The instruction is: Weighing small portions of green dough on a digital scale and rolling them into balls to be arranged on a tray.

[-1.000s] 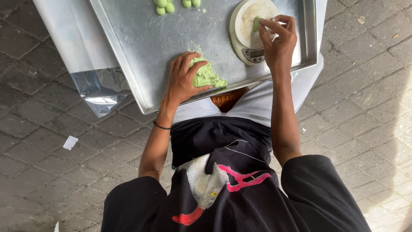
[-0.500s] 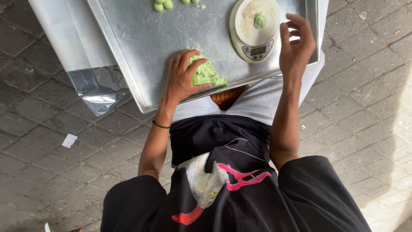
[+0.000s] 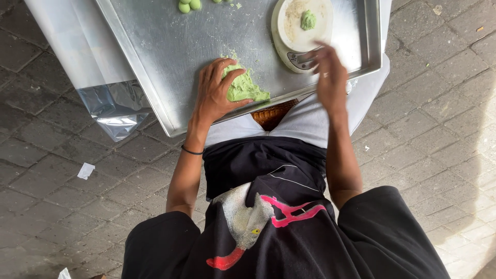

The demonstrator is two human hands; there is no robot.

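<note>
Left hand presses a soft green dough lump on a metal tray.
Grip curled over the sticky, pliable dough; right hand hangs open, empty, blurred.

A lump of pale green dough is seen lying on a metal baking tray, close to the tray's near edge. The lump is soft and irregular, flattened and spread toward its right end, with crumbs scattered just beyond it. Its left part is covered by the fingers of the left hand. A much smaller piece of green dough, roughly rounded, is set on the flour-dusted round platform of a white kitchen scale at the tray's far right.
</note>
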